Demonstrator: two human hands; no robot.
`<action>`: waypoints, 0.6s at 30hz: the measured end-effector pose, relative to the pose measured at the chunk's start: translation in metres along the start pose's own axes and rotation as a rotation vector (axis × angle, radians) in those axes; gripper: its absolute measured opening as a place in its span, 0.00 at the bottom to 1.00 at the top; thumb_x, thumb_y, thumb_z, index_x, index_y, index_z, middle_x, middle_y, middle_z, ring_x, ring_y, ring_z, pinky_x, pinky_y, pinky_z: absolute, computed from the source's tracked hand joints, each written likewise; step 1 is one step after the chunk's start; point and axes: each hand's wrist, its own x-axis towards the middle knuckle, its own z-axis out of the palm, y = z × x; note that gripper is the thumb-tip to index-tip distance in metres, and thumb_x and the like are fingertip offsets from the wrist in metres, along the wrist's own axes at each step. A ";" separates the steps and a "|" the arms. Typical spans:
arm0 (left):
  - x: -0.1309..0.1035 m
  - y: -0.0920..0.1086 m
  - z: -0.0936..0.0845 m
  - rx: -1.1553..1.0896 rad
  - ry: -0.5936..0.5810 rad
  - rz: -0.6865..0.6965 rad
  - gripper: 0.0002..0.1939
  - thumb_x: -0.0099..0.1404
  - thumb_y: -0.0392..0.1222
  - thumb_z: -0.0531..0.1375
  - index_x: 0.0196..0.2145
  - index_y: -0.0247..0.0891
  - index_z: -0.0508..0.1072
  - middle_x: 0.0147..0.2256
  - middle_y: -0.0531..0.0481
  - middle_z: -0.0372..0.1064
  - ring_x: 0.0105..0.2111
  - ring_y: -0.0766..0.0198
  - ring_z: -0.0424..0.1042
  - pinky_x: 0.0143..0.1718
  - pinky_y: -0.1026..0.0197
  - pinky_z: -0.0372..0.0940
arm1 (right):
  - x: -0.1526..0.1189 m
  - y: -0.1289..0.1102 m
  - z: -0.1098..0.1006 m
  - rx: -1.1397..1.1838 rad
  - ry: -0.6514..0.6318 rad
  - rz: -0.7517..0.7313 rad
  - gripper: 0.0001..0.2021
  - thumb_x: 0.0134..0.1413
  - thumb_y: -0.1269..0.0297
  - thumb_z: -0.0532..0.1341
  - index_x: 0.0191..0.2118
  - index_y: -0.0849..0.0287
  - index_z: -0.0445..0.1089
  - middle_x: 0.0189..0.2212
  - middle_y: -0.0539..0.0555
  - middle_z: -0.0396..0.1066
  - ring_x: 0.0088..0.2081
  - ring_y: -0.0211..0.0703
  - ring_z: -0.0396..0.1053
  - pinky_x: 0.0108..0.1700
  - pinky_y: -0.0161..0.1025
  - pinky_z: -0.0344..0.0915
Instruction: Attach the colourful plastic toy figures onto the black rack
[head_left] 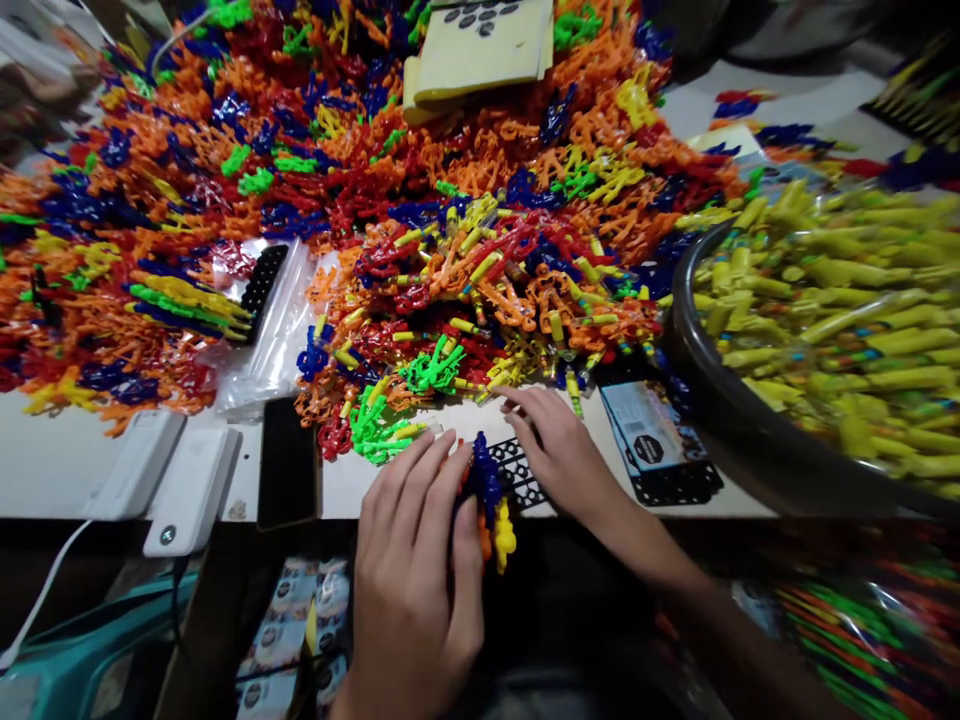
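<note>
**Inspector:** Start with the largest item.

**Assistant:** A sprawling heap of small plastic toy figures (390,170) in orange, red, blue, green and yellow covers the upper half of the frame, lying on the white tabletop (52,465). At the right edge sits a dark round basin (720,400) filled with yellow plastic tubes (847,320).

**Inspector:** Mid-sized items?

**Assistant:** A cream calculator (487,40) rests on the heap at top centre. Clear plastic bags (274,340) lie left of centre. At lower left, two white power adapters (191,490) sit beside a black phone (287,462), which lies face up. A printed card on a black perforated tray (660,450) lies at right of centre, just beside the basin.

**Inspector:** The hands?

**Assistant:** The left hand (416,580), bottom centre, has its fingers curled together around a small bundle of blue, orange and yellow toy pieces (491,505), at the tabletop's near edge. The right hand (559,450) lies just beside it, its fingers spread flat and reaching towards the heap's near edge, over a black perforated plastic strip (521,475).

**Inspector:** Contact between the hands?

**Assistant:** Cannot tell; the bundle sits between them.
</note>
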 end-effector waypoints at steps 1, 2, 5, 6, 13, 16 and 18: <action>0.001 0.003 0.001 0.031 -0.017 0.022 0.21 0.78 0.31 0.52 0.65 0.33 0.68 0.64 0.40 0.71 0.68 0.56 0.65 0.70 0.52 0.57 | 0.006 -0.001 0.000 -0.086 0.009 0.080 0.20 0.76 0.66 0.52 0.67 0.55 0.68 0.52 0.61 0.76 0.54 0.55 0.74 0.56 0.52 0.72; 0.002 0.007 0.003 0.072 -0.035 0.042 0.21 0.78 0.33 0.52 0.66 0.32 0.67 0.64 0.39 0.71 0.68 0.55 0.65 0.69 0.52 0.57 | 0.011 -0.004 0.002 -0.186 -0.011 0.146 0.20 0.76 0.64 0.52 0.67 0.56 0.67 0.51 0.61 0.76 0.52 0.56 0.75 0.53 0.51 0.73; 0.004 0.012 0.011 0.256 -0.071 0.092 0.23 0.80 0.39 0.52 0.67 0.29 0.66 0.64 0.37 0.72 0.65 0.49 0.68 0.67 0.48 0.58 | 0.018 -0.018 0.010 -0.497 -0.109 0.205 0.23 0.77 0.64 0.51 0.71 0.59 0.62 0.49 0.64 0.75 0.48 0.56 0.75 0.48 0.48 0.72; 0.004 0.012 0.013 0.315 -0.079 0.102 0.23 0.80 0.40 0.52 0.68 0.28 0.66 0.64 0.37 0.72 0.64 0.47 0.69 0.66 0.46 0.59 | 0.017 -0.022 0.013 -0.582 -0.115 0.196 0.24 0.76 0.65 0.51 0.72 0.60 0.61 0.48 0.64 0.74 0.47 0.57 0.74 0.47 0.48 0.71; -0.004 -0.012 -0.002 0.429 -0.189 0.247 0.27 0.79 0.41 0.53 0.70 0.29 0.62 0.67 0.37 0.70 0.64 0.49 0.69 0.64 0.48 0.60 | -0.014 -0.013 0.000 -0.693 0.063 0.104 0.09 0.71 0.71 0.56 0.49 0.61 0.72 0.49 0.67 0.75 0.50 0.62 0.69 0.49 0.54 0.67; -0.004 -0.015 -0.008 0.421 -0.193 0.252 0.26 0.80 0.40 0.51 0.70 0.28 0.63 0.66 0.35 0.70 0.64 0.49 0.69 0.65 0.49 0.57 | -0.016 -0.001 -0.004 -0.628 0.137 0.101 0.05 0.71 0.70 0.58 0.49 0.60 0.69 0.43 0.64 0.76 0.47 0.61 0.70 0.47 0.53 0.67; -0.002 -0.013 -0.010 0.404 -0.189 0.250 0.26 0.81 0.41 0.50 0.69 0.25 0.63 0.66 0.33 0.69 0.65 0.48 0.68 0.66 0.48 0.55 | -0.012 0.003 -0.001 -0.574 0.172 0.105 0.10 0.71 0.69 0.58 0.55 0.60 0.67 0.44 0.63 0.76 0.46 0.59 0.71 0.47 0.51 0.68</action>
